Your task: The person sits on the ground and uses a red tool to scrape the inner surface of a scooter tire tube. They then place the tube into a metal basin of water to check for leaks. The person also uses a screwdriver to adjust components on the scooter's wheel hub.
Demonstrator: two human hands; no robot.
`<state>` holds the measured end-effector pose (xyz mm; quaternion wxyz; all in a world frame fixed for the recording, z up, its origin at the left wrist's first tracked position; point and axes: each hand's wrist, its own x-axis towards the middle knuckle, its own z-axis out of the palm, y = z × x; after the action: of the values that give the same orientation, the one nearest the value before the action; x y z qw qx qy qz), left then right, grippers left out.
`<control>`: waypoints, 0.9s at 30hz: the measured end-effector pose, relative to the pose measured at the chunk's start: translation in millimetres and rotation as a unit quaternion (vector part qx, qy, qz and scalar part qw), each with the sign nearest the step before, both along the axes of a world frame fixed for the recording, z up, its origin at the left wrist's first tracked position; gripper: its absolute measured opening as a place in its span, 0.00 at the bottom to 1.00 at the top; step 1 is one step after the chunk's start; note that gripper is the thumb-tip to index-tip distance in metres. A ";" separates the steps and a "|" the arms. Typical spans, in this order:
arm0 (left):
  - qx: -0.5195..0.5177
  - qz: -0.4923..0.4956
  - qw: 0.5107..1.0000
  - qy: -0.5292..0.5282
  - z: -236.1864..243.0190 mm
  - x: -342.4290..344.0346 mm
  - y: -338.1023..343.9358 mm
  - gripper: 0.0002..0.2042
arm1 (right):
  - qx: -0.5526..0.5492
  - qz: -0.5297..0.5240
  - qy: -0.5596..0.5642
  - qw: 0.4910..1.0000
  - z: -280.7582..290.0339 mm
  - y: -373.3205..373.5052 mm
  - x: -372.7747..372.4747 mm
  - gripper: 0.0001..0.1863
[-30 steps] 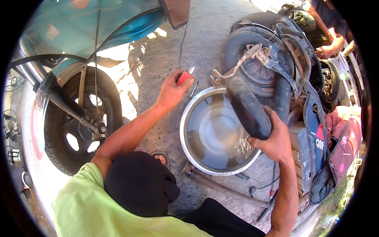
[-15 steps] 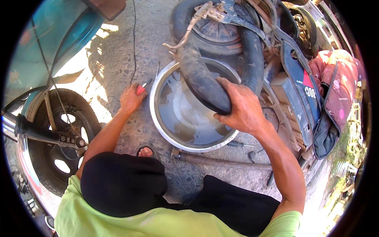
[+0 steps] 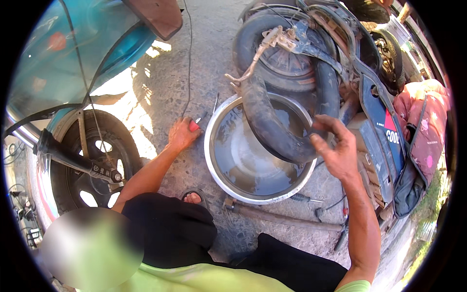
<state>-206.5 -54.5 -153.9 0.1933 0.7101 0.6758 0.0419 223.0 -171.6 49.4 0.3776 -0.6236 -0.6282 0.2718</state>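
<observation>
A black inner tube [image 3: 265, 117] hangs in a loop over a wide metal basin [image 3: 210, 160] of murky water, its lower bend above the water near the right rim. At that bend my right hand [image 3: 338, 148] has its thumb and curled fingers about the tube; some fingertips are hidden behind it. To the left of the basin, my left hand [image 3: 181, 134] rests low near the ground, closed on a small red-handled tool [image 3: 194, 126] with a short metal tip. What kind of tool it is cannot be made out.
Beyond the basin lies a motorcycle wheel [image 3: 287, 63] with rusty frame parts. A wheel [image 3: 92, 160] stands at left. A long bar [image 3: 287, 217] and a screwdriver [image 3: 305, 198] lie before the basin. Cardboard [image 3: 365, 146] and a pink cloth bag [image 3: 423, 126] are at right.
My right hand has slid rightward along the tube to its bend, and the tube's lower part has swung a little right. The left hand keeps its tool. The whole view has shifted.
</observation>
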 end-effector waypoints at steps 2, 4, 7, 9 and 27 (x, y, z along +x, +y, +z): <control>-0.017 0.011 1.000 0.000 7.3 2.6 -0.4 0.34 | -0.016 -0.064 0.101 0.993 -8.8 3.3 15.0 0.14; 0.011 0.018 1.000 -0.022 12.5 3.5 2.0 0.35 | -0.046 -0.103 0.144 0.983 -10.1 5.5 37.4 0.09; 0.037 0.033 0.997 -0.062 28.3 13.9 8.7 0.32 | -0.052 -0.151 0.155 0.975 -20.0 2.4 65.7 0.13; 0.050 0.046 0.993 -0.093 47.2 25.8 13.2 0.29 | -0.074 -0.181 0.148 0.969 -31.1 -3.7 83.6 0.15; 0.127 -0.374 0.889 -0.232 245.0 165.4 62.4 0.11 | -0.335 -0.140 0.014 0.932 -110.0 -43.6 144.6 0.15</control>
<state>-41.1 8.0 91.1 0.2544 0.8987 0.2847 0.2157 367.6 -215.2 -60.7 0.1897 -0.7914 -0.4018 0.4199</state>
